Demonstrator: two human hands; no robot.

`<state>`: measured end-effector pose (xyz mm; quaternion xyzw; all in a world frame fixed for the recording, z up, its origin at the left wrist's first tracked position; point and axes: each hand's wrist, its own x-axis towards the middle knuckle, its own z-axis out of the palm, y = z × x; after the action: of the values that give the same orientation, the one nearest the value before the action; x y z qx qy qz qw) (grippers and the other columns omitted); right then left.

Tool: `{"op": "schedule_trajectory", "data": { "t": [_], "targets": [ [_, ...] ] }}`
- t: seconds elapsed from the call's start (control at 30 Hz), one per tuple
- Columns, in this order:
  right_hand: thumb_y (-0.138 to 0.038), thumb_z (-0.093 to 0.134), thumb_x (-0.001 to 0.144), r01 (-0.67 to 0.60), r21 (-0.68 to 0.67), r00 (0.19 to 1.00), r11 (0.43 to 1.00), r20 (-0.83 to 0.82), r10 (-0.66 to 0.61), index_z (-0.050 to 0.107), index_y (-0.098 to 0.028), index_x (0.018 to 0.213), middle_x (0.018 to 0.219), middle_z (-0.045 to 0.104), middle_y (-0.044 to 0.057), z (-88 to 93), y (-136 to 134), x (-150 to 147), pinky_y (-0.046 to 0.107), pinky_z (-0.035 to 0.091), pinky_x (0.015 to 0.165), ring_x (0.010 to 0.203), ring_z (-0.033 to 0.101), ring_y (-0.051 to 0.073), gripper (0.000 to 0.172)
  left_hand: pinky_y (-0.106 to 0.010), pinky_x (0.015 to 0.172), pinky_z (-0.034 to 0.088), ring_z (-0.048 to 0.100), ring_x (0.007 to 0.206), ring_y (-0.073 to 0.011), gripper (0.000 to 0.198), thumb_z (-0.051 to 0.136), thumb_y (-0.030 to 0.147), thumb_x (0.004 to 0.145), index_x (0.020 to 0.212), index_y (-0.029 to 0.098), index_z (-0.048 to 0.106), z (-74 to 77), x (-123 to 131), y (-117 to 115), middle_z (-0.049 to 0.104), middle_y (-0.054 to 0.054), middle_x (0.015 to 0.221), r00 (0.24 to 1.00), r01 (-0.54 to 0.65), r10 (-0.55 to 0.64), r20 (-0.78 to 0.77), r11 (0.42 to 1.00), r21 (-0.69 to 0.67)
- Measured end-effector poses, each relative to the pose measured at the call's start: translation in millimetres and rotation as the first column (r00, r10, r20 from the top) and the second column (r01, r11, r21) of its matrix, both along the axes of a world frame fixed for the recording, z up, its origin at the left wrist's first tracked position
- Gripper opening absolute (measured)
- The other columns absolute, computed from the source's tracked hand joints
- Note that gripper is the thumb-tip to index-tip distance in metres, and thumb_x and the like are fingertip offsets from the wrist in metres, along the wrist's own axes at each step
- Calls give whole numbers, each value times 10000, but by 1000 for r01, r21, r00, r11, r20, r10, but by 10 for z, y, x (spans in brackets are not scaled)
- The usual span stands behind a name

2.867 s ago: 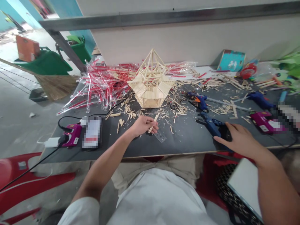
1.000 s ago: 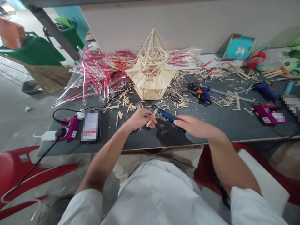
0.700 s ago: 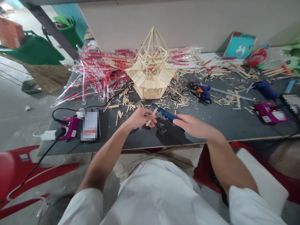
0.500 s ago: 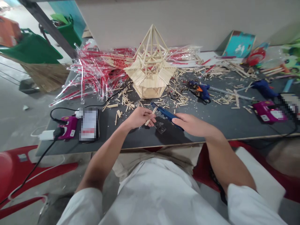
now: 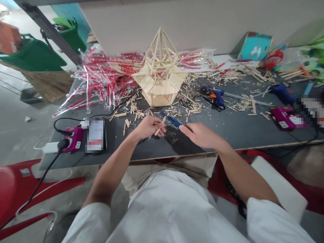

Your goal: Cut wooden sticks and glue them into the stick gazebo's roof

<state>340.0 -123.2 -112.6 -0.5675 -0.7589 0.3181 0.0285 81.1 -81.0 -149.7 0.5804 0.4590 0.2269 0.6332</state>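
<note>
- A person in a white shirt is sitting at a dark table (image 5: 235, 130), seen from above their own head.
- Their left hand (image 5: 148, 126) is pinching a short wooden stick (image 5: 159, 123) between thumb and fingers, holding it just above the table's near edge.
- Their right hand (image 5: 199, 135) is closing around the handle of a blue tool (image 5: 172, 120), whose tip is pointing at the upper end of the stick, almost touching it; I cannot tell whether it is a glue gun or a cutter.
- A small clear plastic piece (image 5: 171, 136) is lying on the table between the two hands.
- Beyond the hands, a six-sided stick model (image 5: 159, 79) is standing upright. Its walls and lower roof panels are looking filled in, while its pointed top is showing only a bare frame, so the model seems partly built.
- Stick offcuts (image 5: 135, 113) are lying scattered around the model, and a heap of red-and-clear wrappers (image 5: 101, 81) is sitting to its left.
- A glue gun (image 5: 215, 96) is resting to the right, well apart from the hands.
- A phone (image 5: 95, 135) is lying at the left end.
</note>
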Motion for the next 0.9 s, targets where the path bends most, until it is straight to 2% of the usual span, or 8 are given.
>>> {"op": "schedule_trajectory", "data": {
  "t": [0.13,0.33,0.5,0.6,0.7,0.77,0.9],
  "targets": [
    [-608,237,1084,-45,144,998,989,54,37,527,-213,822,894,693,117,-89,-43,-11,320,348,736,827,618,226,555,-263,594,614,743,628,-176,239,730,319,907,806,102,724,20,-7,-14,767,-120,779,1000,-7,7,2,1000,-8],
    [-581,214,1098,-126,214,990,969,89,109,563,-198,873,892,693,114,-172,-60,34,319,320,709,797,622,226,564,-262,610,612,746,648,-174,264,746,352,897,827,99,726,62,-12,-32,772,-122,798,1000,12,-12,17,1000,-15],
    [-535,214,1110,-106,310,973,945,230,33,588,-188,881,826,703,110,-258,-48,155,337,299,703,767,631,243,559,-271,631,614,752,668,-176,285,735,387,903,888,103,717,55,-40,-22,767,-113,813,998,29,-30,54,1000,2],
    [-546,228,1108,-122,355,970,927,242,34,591,-189,877,828,701,103,-296,-59,303,346,332,744,790,635,252,559,-278,640,609,749,682,-178,299,709,402,922,932,104,707,40,-59,-7,762,-113,841,996,42,-45,78,998,36],
    [-552,269,1101,-85,433,967,897,254,-31,613,-169,936,884,709,117,-354,-111,492,368,381,827,851,651,276,541,-268,634,584,729,678,-163,303,671,413,950,978,111,686,25,-66,6,752,-105,865,994,51,-59,89,995,91],
    [-566,327,1085,-66,517,950,854,295,-104,637,-143,1001,955,714,144,-421,-160,638,394,399,888,923,655,306,532,-246,608,543,690,648,-135,289,638,407,971,1007,121,667,24,-67,11,744,-95,880,994,47,-60,89,989,141],
    [-604,385,1051,-12,651,891,759,352,-287,638,-71,1197,1048,692,202,-613,-252,946,429,429,916,1017,627,359,608,-211,591,454,528,576,-71,242,567,376,1011,1083,151,618,89,-95,9,715,-56,907,997,-53,34,72,959,280]
  ]
}}
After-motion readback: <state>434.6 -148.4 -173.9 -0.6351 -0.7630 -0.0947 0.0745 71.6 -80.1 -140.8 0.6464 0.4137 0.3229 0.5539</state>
